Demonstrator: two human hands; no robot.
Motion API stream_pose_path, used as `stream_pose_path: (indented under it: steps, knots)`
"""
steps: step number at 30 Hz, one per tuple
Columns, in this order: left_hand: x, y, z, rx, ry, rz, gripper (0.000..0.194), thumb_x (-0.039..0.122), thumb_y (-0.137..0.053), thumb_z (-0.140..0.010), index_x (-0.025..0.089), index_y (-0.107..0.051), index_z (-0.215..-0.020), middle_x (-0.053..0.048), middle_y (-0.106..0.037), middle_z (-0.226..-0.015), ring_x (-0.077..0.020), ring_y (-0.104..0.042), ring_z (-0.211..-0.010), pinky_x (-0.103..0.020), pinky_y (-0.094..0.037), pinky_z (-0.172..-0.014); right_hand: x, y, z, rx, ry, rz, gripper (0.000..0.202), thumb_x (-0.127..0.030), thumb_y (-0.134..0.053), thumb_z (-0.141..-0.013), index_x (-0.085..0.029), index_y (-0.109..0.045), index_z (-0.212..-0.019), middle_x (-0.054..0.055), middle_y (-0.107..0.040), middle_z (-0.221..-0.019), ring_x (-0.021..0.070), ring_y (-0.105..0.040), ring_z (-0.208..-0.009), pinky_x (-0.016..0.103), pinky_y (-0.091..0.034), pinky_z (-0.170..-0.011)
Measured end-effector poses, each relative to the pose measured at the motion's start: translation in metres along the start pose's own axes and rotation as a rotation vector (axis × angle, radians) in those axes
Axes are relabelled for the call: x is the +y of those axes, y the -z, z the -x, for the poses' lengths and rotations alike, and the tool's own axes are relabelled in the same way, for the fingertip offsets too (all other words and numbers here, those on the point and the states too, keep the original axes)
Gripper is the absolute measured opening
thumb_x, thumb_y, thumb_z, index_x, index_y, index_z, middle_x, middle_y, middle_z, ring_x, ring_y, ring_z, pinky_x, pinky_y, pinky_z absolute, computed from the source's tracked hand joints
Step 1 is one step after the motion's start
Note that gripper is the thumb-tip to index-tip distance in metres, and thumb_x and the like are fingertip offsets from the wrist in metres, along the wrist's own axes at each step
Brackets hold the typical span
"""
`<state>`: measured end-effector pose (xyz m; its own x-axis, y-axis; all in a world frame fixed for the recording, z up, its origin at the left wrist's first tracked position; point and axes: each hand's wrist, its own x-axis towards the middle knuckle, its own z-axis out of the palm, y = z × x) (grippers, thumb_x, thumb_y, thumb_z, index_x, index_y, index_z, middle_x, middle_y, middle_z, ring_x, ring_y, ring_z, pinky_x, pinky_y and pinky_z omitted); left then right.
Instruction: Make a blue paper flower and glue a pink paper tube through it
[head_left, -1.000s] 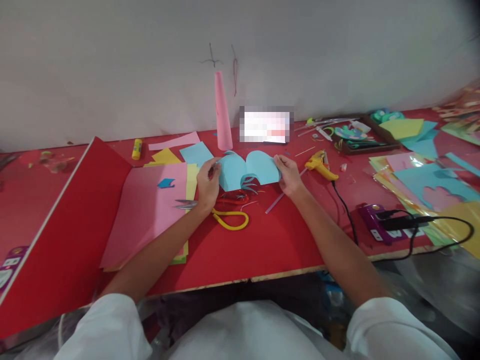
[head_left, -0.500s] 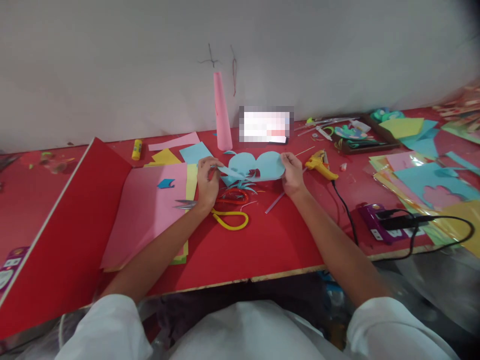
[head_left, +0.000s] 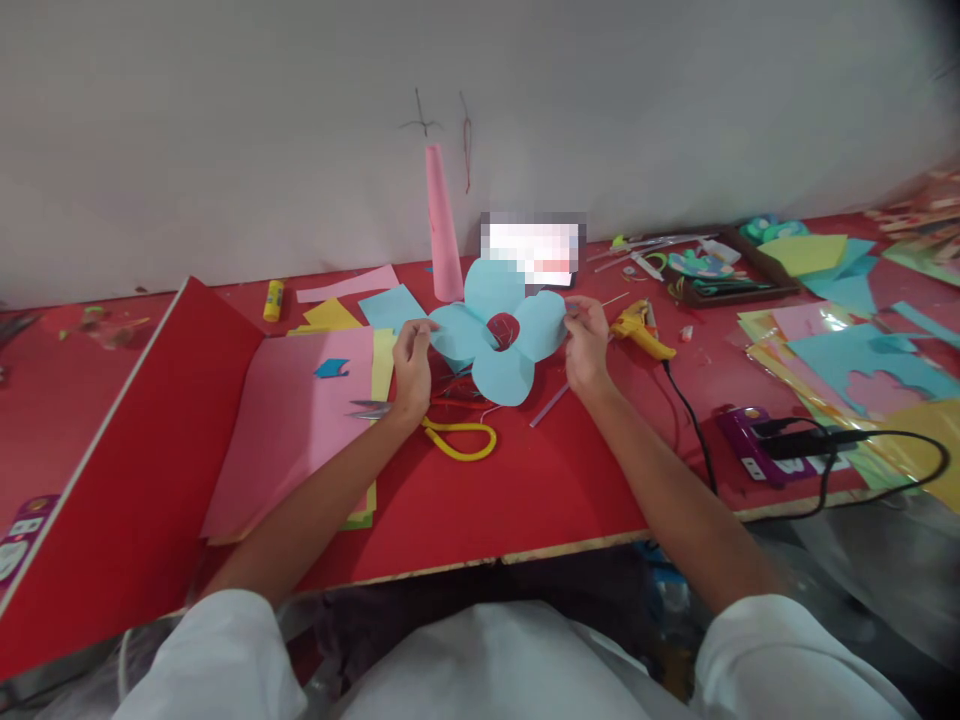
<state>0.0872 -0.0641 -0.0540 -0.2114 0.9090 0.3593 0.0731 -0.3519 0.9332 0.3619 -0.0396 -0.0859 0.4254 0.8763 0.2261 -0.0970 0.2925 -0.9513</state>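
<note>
Red bench (head_left: 720, 325); pink cone (head_left: 444, 225) upright near its back, used as landmark. Pink sheet (head_left: 300, 430): left of cone, on its near side. Blue paper flower (head_left: 503, 376): near side of cone, slightly right; four petals round a central hole, suspended between both grips. Left hand (head_left: 412, 368): grip pinched on left petal's outer edge. Right hand (head_left: 588, 350): grip pinched on right petal's outer edge. Yellow glue gun (head_left: 643, 335): right of cone.

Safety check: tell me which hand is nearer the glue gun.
Right: the right hand is just left of the glue gun; the left hand is much farther left.
</note>
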Motion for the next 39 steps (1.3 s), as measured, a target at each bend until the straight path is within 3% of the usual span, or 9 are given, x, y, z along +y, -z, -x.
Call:
stream_pose_path:
  steps: [5,12,16,20,25,28,32,36,39]
  knots:
    - [-0.008,0.000,-0.002,0.082,-0.001,-0.068,0.028,0.047,-0.077,-0.094,0.024,-0.063,-0.100,-0.003,-0.065,-0.101,-0.0170,-0.059,-0.088,-0.030,-0.050,-0.079,-0.011,-0.002,0.006,-0.025,0.060,0.139,0.022,-0.045,-0.068,-0.090,-0.030,-0.064,-0.106,-0.001,-0.058,-0.085,0.0206,-0.058,-0.080,0.033,-0.047,-0.072]
    - [-0.004,0.002,0.000,0.071,-0.025,-0.124,0.029,0.050,-0.073,-0.097,0.024,-0.064,-0.107,-0.005,-0.066,-0.108,-0.0175,-0.061,-0.093,-0.029,-0.050,-0.077,-0.025,-0.004,0.010,-0.073,0.130,0.200,0.033,-0.059,-0.073,-0.095,-0.032,-0.065,-0.111,0.002,-0.070,-0.093,0.0225,-0.065,-0.089,0.037,-0.055,-0.082]
    - [-0.002,0.002,0.000,0.055,-0.040,-0.107,0.033,0.054,-0.072,-0.098,0.024,-0.065,-0.108,-0.005,-0.068,-0.107,-0.0171,-0.059,-0.087,-0.029,-0.049,-0.073,-0.023,-0.007,0.011,-0.207,0.071,0.176,0.047,-0.066,-0.076,-0.092,-0.033,-0.064,-0.123,0.006,-0.076,-0.115,0.0223,-0.069,-0.100,0.037,-0.058,-0.086]
    - [0.001,0.001,-0.001,0.013,-0.036,-0.066,0.031,0.052,-0.073,-0.097,0.023,-0.067,-0.105,-0.004,-0.068,-0.101,-0.0163,-0.057,-0.080,-0.029,-0.047,-0.070,-0.013,-0.009,0.011,-0.339,-0.031,0.139,0.061,-0.064,-0.089,-0.079,-0.033,-0.064,-0.125,0.006,-0.076,-0.121,0.0225,-0.071,-0.101,0.040,-0.060,-0.091]
    - [0.005,0.001,-0.002,-0.023,-0.055,-0.045,0.020,0.042,-0.071,-0.096,0.023,-0.071,-0.087,-0.005,-0.071,-0.095,-0.0201,-0.064,-0.092,-0.033,-0.052,-0.084,-0.011,-0.009,0.010,-0.395,-0.115,0.056,0.064,-0.060,-0.092,-0.074,-0.033,-0.065,-0.125,0.007,-0.075,-0.124,0.0229,-0.071,-0.099,0.043,-0.063,-0.091]
    - [0.001,0.002,-0.004,-0.070,0.037,0.053,0.017,0.041,-0.074,-0.091,0.024,-0.072,-0.090,-0.004,-0.071,-0.095,-0.0190,-0.065,-0.088,-0.033,-0.053,-0.083,-0.013,-0.011,0.011,-0.429,-0.106,0.074,0.058,-0.058,-0.093,-0.075,-0.033,-0.068,-0.121,0.007,-0.074,-0.128,0.0236,-0.071,-0.104,0.045,-0.062,-0.096]
    - [-0.006,0.004,-0.010,-0.151,0.242,0.251,0.035,0.051,-0.087,-0.077,0.026,-0.068,-0.093,-0.002,-0.069,-0.090,-0.0169,-0.061,-0.074,-0.031,-0.052,-0.067,-0.016,-0.014,0.014,-0.470,-0.075,0.080,0.053,-0.058,-0.093,-0.076,-0.032,-0.071,-0.117,0.008,-0.073,-0.131,0.0257,-0.070,-0.113,0.046,-0.060,-0.104]
    - [-0.010,0.007,-0.014,-0.161,0.281,0.306,0.043,0.052,-0.093,-0.070,0.027,-0.064,-0.090,-0.002,-0.068,-0.090,-0.0157,-0.061,-0.072,-0.030,-0.053,-0.064,-0.022,-0.016,0.017,-0.480,-0.109,0.060,0.063,-0.057,-0.095,-0.075,-0.035,-0.068,-0.127,0.007,-0.074,-0.134,0.0279,-0.070,-0.122,0.047,-0.060,-0.106]
    - [-0.011,0.008,-0.016,-0.146,0.281,0.329,0.039,0.047,-0.093,-0.071,0.027,-0.065,-0.090,-0.002,-0.068,-0.093,-0.0156,-0.062,-0.075,-0.030,-0.054,-0.067,-0.027,-0.016,0.018,-0.511,-0.172,0.019,0.079,-0.056,-0.098,-0.071,-0.038,-0.062,-0.139,0.006,-0.079,-0.127,0.0294,-0.074,-0.114,0.048,-0.064,-0.097]
